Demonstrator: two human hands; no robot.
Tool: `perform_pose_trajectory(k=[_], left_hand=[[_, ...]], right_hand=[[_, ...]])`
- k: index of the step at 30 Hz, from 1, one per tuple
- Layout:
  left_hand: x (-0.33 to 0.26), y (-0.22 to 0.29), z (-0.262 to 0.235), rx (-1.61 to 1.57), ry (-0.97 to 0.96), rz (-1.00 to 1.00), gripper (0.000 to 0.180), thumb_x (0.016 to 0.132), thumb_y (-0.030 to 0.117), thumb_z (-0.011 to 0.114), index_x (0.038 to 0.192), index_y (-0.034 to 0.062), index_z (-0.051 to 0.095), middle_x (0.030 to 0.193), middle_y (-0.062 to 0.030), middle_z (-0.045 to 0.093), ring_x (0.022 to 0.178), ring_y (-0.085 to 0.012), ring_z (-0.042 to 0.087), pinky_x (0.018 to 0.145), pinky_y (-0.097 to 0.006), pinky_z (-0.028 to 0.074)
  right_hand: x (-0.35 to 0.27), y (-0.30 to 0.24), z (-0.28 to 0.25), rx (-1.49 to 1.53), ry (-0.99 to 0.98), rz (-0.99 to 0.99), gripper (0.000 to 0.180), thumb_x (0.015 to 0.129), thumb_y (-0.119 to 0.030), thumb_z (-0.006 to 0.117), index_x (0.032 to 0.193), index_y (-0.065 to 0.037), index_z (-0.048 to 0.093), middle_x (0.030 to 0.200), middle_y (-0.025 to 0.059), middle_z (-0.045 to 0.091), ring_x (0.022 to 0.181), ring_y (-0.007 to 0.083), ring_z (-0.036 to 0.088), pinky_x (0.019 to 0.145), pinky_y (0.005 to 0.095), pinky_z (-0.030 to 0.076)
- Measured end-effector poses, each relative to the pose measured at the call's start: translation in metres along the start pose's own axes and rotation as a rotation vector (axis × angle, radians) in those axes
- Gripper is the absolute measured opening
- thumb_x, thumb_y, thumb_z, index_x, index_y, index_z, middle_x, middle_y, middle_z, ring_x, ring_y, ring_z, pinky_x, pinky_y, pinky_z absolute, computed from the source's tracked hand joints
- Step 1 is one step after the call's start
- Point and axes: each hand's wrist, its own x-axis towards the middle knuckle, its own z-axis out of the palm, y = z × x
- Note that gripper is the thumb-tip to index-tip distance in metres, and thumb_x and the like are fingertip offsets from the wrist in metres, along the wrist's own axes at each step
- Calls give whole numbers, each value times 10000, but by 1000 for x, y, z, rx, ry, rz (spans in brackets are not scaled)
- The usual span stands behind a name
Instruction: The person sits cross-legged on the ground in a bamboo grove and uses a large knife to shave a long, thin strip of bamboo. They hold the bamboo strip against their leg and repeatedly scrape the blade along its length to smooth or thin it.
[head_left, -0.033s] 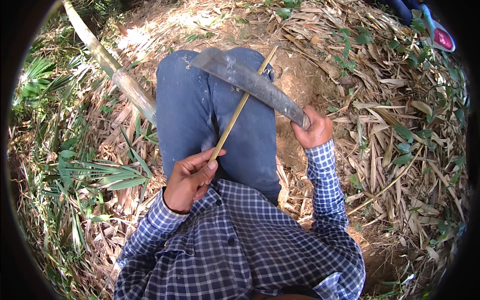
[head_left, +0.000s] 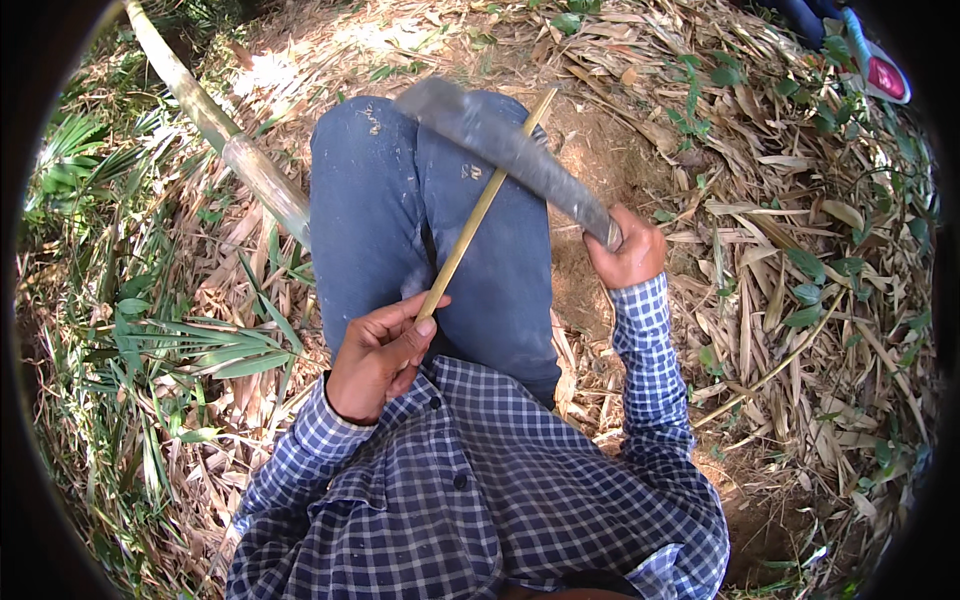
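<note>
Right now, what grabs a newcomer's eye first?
The long grey curved metal blade, gripped by the right hand, lies across the blue-jeaned knees at centre. The left hand holds a thin pale bamboo strip against it. A thick bamboo pole lies upper left among dry leaves.

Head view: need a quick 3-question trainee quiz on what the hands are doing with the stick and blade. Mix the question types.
1. True or false: the left hand grips the lower end of the thin stick.
2. Multiple choice: the right hand holds the long blade by (A) its tip, (B) its handle end, (C) its middle.
3. Short answer: what lies on the ground to the left of the blue trousers?

Key
1. True; the stick runs up from that hand and passes under the blade.
2. B; the blade reaches up and left from the hand, across the stick.
3. A thick bamboo pole among dry leaves.
</note>
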Motion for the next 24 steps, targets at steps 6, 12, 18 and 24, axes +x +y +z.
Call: perform_pose_trajectory(k=[6,12,18,24], left_hand=[[3,0,0,-14,16,-17,366,973,120,594,1321,11,567,676,-19,585,396,-33,401,355,-192,300],[6,-3,-1,-41,25,-55,373,986,110,568,1348,24,548,652,-23,570,405,-25,364,364,-186,267],[8,7,2,-67,-34,-37,379,990,101,560,1360,25,537,626,-4,521,409,-19,316,367,-196,235],[1,2,1,-51,-33,-14,378,983,108,567,1352,23,545,628,24,491,422,-15,316,378,-200,223]], right_hand=[[-10,-10,1,76,-9,101,237,771,-254,700,807,-21,678,582,155,615,523,278,642,486,403,499],[-33,-30,1,89,-18,-339,257,714,-265,730,636,-69,583,552,117,562,474,281,574,470,412,430],[-17,-11,-2,13,-1,-146,229,685,-262,760,731,-73,639,621,118,625,559,334,633,505,421,461],[-6,-15,-10,-84,-27,-308,248,693,-231,746,849,-46,688,670,141,653,595,300,657,546,404,499]])
